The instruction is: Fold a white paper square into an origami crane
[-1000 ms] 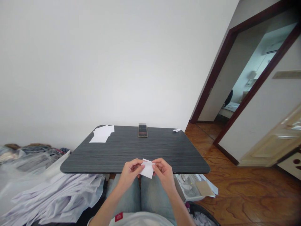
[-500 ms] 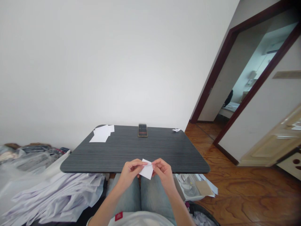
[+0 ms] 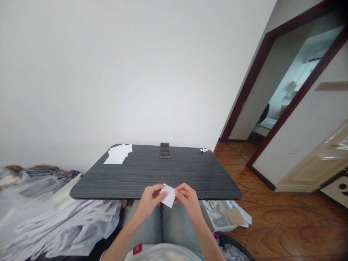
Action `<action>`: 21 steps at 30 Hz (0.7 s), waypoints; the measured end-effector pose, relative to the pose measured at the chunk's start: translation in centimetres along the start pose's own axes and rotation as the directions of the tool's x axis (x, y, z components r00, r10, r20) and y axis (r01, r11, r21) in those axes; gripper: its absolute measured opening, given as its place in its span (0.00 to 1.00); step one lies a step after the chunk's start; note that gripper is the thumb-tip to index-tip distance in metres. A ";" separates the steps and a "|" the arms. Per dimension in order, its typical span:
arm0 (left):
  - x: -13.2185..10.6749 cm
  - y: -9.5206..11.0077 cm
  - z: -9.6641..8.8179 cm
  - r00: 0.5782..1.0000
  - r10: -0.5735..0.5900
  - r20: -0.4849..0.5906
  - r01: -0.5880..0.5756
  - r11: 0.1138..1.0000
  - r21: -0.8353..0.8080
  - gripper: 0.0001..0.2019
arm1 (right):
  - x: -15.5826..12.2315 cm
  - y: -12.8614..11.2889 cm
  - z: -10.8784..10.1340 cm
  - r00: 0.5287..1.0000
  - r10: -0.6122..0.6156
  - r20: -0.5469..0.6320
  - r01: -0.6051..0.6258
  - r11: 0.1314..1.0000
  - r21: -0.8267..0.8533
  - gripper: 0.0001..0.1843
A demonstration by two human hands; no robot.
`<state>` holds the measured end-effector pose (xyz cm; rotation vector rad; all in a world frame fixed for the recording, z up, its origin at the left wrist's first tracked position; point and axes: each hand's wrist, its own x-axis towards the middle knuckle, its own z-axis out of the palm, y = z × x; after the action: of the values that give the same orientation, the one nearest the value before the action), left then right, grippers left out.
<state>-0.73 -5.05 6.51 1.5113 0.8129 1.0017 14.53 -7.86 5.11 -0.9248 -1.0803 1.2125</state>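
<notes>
A small folded piece of white paper (image 3: 169, 196) is held between both hands over my lap, just at the near edge of the dark striped table (image 3: 141, 177). My left hand (image 3: 149, 200) pinches its left side with thumb and fingers closed. My right hand (image 3: 188, 200) pinches its right side the same way. The paper tilts slightly, its lower corner pointing down toward my knees.
A stack of white paper sheets (image 3: 118, 154) lies at the table's far left. A phone (image 3: 165, 150) stands at the far middle and a small folded paper figure (image 3: 203, 150) at the far right. Heaped papers and cloth (image 3: 62, 224) cover the floor at left; an open doorway (image 3: 282, 98) is at right.
The hands have drawn slightly closer together and the paper looks a little smaller and more folded. Nothing on the table has moved.
</notes>
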 end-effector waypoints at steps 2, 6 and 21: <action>0.0 -0.1 0.0 1.000 0.000 0.007 0.000 1.000 0.006 0.14 | 0.0 0.0 0.0 1.000 0.011 0.002 -0.011 1.000 -0.004 0.14; 0.0 -0.4 0.0 0.999 0.007 -0.038 -0.007 1.000 -0.005 0.13 | 0.0 0.2 -0.1 1.000 0.014 0.008 -0.014 1.000 -0.002 0.13; 0.0 -0.4 0.0 1.000 -0.002 0.021 0.003 0.998 -0.057 0.12 | -0.1 -0.2 -0.1 0.997 0.071 -0.032 -0.070 0.997 0.027 0.12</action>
<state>-0.69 -5.00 6.11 1.4689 0.7651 0.9974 14.68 -8.01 5.23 -0.9664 -1.0107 1.2617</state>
